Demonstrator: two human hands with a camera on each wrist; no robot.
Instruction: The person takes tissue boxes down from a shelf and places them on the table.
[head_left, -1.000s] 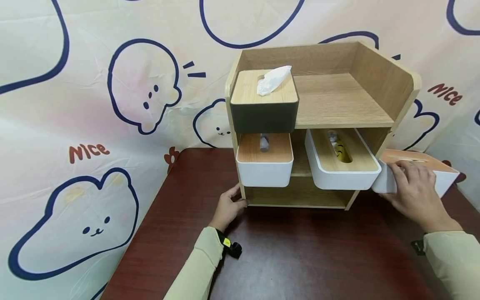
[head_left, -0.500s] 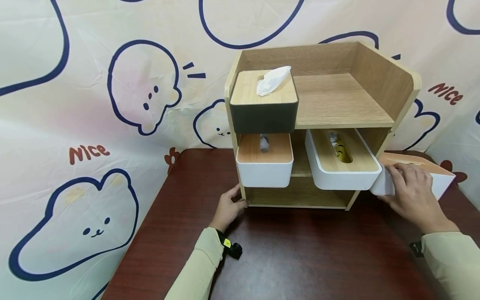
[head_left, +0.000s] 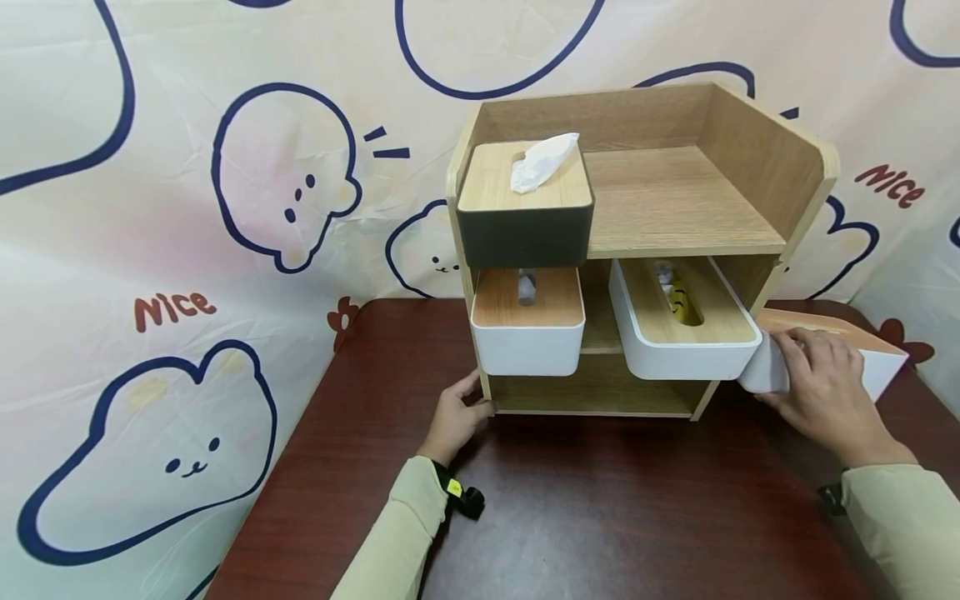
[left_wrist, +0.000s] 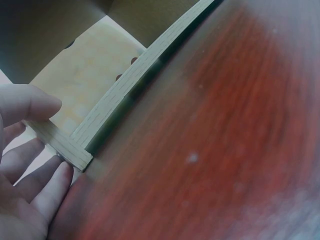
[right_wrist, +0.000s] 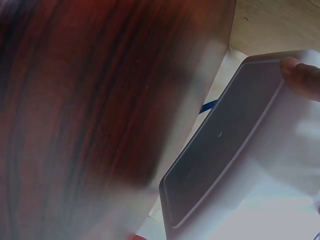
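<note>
A small two-tier wooden desk shelf (head_left: 645,200) stands on the table. My left hand (head_left: 456,421) grips the lower front corner of its left side panel (left_wrist: 62,145), thumb on the inside and fingers on the outside in the left wrist view. At the shelf's right side, my right hand (head_left: 825,392) holds a white tissue box (head_left: 881,371) with a wood-coloured lid. The right wrist view shows this box's underside (right_wrist: 220,135) raised off the table and tilted, with my thumb (right_wrist: 300,75) at its bottom edge.
On the shelf's top left sits a dark tissue box (head_left: 525,237) with a tissue sticking out. Two white tissue boxes, the left one (head_left: 528,350) and the right one (head_left: 693,362), jut from the middle level. A dark red table (head_left: 600,508) meets a cartoon-print cloth (head_left: 300,192) behind.
My right hand and the tissue box in it have shifted slightly left, and the box has turned a little. The left hand keeps its place on the shelf.
</note>
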